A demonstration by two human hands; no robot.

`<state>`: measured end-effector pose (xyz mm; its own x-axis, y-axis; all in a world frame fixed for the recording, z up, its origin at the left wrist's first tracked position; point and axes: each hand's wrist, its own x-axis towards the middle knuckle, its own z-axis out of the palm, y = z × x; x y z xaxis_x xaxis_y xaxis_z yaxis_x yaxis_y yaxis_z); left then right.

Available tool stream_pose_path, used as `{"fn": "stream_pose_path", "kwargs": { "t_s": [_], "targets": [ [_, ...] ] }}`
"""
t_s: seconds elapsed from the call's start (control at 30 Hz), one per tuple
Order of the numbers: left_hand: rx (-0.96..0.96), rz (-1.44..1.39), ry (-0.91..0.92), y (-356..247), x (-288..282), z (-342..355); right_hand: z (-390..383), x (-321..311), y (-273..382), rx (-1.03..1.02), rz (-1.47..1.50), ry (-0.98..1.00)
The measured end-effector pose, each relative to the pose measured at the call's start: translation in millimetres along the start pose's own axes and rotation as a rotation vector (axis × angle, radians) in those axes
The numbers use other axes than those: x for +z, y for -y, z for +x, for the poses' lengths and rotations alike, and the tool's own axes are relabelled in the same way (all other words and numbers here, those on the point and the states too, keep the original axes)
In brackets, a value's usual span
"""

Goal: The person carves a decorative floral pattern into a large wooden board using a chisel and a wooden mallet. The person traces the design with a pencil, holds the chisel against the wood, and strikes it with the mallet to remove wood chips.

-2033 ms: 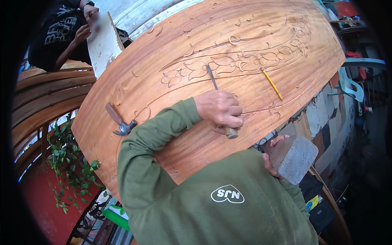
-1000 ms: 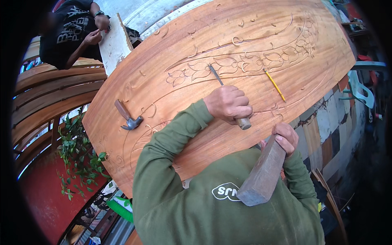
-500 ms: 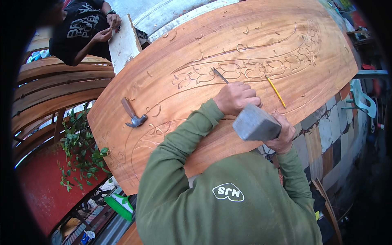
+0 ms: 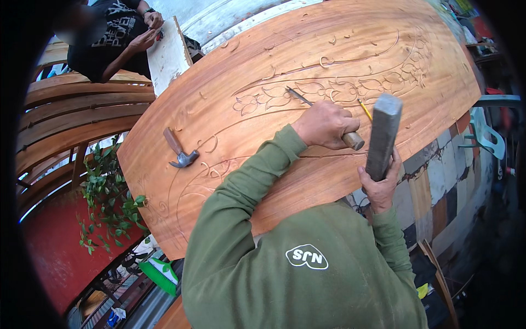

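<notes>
My left hand is wrapped round a wood chisel, its handle end sticking out toward my right. The thin blade points away to the far left, its tip at a carved flower outline on a large wooden panel. In my right hand is a blocky, greyish wooden mallet, raised beside the chisel handle and apart from it. Its grip is mostly hidden by the head and my fingers. A yellow pencil lies on the panel just beyond, partly covered by the mallet.
A claw hammer rests on the panel's left part. Curled wood shavings lie across the far side. At the far left, a person works with both hands by a pale board. A leafy plant and green broom are left.
My right hand has swung the mallet back from the chisel's end, tilting its head upright and rightward. The chisel handle now shows. My left hand has shifted slightly right.
</notes>
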<state>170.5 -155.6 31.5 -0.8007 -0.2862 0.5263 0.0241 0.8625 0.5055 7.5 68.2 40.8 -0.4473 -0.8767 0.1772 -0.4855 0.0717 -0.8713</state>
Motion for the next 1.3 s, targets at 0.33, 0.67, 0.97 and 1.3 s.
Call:
{"fn": "stream_pose_path", "kwargs": {
  "t_s": [0.33, 0.67, 0.97, 1.3],
  "targets": [
    [-0.043, 0.131, -0.122, 1, 7, 9, -6, 32, 34, 0.273, 0.042, -0.079],
    [-0.095, 0.145, -0.258, 7, 19, 21, -7, 31, 19, 0.16, 0.457, -0.271],
    [-0.158, 0.199, -0.282, 11, 25, 27, 12, 17, 20, 0.198, 0.696, -0.326],
    [-0.205, 0.272, -0.288, 16, 36, 25, 24, 10, 14, 0.24, 0.71, -0.269]
  ]
}}
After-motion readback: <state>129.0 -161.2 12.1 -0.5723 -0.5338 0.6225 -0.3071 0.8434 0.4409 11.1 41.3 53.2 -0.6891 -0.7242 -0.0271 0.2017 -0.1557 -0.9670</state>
